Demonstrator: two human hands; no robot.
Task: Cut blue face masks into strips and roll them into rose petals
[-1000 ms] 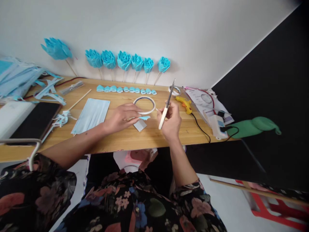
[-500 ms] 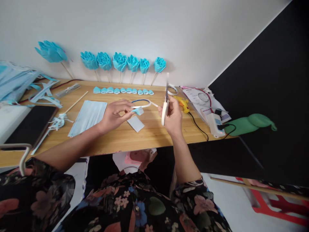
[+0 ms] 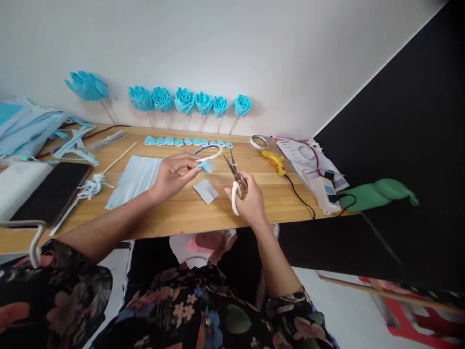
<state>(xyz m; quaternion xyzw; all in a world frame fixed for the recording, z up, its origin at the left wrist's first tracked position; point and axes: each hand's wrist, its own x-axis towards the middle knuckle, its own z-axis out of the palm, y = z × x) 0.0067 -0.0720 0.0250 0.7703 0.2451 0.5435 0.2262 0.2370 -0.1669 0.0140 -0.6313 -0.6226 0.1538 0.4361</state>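
Note:
My left hand [image 3: 174, 177] is closed, pinching a small folded piece of light-blue mask fabric [image 3: 207, 166] together with a white roll of tape [image 3: 215, 153]. The roll tilts up above the table. My right hand [image 3: 251, 199] is wrapped round scissors with white handles [image 3: 235, 196]. Their blades are parted and point up and left, close to the roll's right side. A small whitish bit, perhaps tape, shows at the blades. Below the left fingertips, a pale rectangular piece [image 3: 206, 191] lies on the table.
Blue fabric roses [image 3: 185, 101] on sticks lean against the wall. A row of small folded blue pieces [image 3: 178, 142] lies before them. A flat mask [image 3: 132, 179] and phone [image 3: 51, 191] are left; a second tape roll [image 3: 259, 142], yellow glue gun [image 3: 274, 161] and power strip [image 3: 326, 195] right.
My right hand has come down and left, and the scissors have swung from upright to leftward with blades parted. The tape strip no longer stretches from roll to right fingers. The view shifted slightly.

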